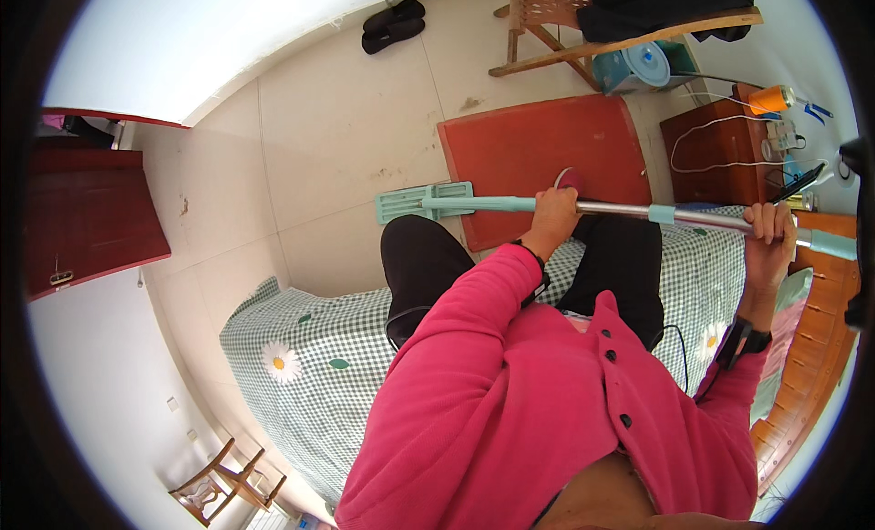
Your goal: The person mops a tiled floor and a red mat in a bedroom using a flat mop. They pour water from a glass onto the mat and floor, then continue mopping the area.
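Flat mop (583,205) held crosswise in front of a seated person, above the knees and the red floor mat (547,156); its pale green rectangular head (424,203) hangs clear of the tiled floor (337,120), off the mat's left edge. Left hand (553,216) is closed round the shaft where the green sleeve meets bare metal; right hand (768,229) is closed round the metal section further up, just short of the green end grip (831,244); the two hands are well apart on one pole.

Handling, as judged: a light, stiff tool — hollow metal tube with plastic fittings; the polished metal looks slippery, so the green sleeves offer the surer hold; the head end will swing if only one hand grips.

Count: one mop; one mat; two dark slippers (393,25) by the far wall; one checked bedspread (319,366) with daisy prints — the person sits on it; two wooden chairs, one (556,29) beyond the mat, one (223,484) at lower left; one orange spool (771,100) on the bedside cabinet (720,147).
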The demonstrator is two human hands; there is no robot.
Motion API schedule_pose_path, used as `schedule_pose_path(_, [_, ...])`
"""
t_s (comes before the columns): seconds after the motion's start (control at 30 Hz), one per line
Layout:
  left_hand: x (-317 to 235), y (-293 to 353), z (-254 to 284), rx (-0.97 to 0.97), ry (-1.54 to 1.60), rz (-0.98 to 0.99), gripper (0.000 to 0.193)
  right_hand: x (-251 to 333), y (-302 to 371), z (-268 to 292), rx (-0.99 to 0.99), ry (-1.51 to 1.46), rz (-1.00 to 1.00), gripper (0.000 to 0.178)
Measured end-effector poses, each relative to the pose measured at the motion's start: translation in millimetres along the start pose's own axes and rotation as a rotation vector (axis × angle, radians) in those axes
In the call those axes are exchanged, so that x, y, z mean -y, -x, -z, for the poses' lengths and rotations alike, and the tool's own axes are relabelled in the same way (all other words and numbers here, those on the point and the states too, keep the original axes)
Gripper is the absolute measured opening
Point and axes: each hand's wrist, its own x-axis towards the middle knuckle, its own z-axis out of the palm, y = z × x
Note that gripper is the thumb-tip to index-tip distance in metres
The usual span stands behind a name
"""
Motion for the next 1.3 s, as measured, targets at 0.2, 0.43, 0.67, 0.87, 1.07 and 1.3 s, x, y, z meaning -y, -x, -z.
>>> schedule_pose_path(0.2, [15,-29,15,-0.141,-0.004,-0.037,0.016,-10,-41,-15,0.073,-0.030,0.020,0.032])
schedule_pose_path(0.43, [89,-93,73,-0.238,-0.169,0.016,0.009,-77,-83,-44,0.017,-0.040,0.037,0.032])
schedule_pose_path(0.67, [148,-110,108,-0.285,-0.213,0.062,0.010,-123,-106,-52,0.085,-0.046,-0.034,0.028])
schedule_pose_path(0.87, [127,-64,119,-0.459,-0.176,0.071,0.023,-99,-83,-51,0.136,-0.082,-0.102,0.027])
schedule_pose_path(1.07, [105,-22,102,-0.325,-0.222,0.051,0.022,-81,-27,-38,0.122,-0.094,-0.095,0.027])
schedule_pose_path(1.3, [52,-21,77,-0.152,-0.185,-0.123,0.012,-23,39,-21,0.039,-0.002,-0.001,0.031])
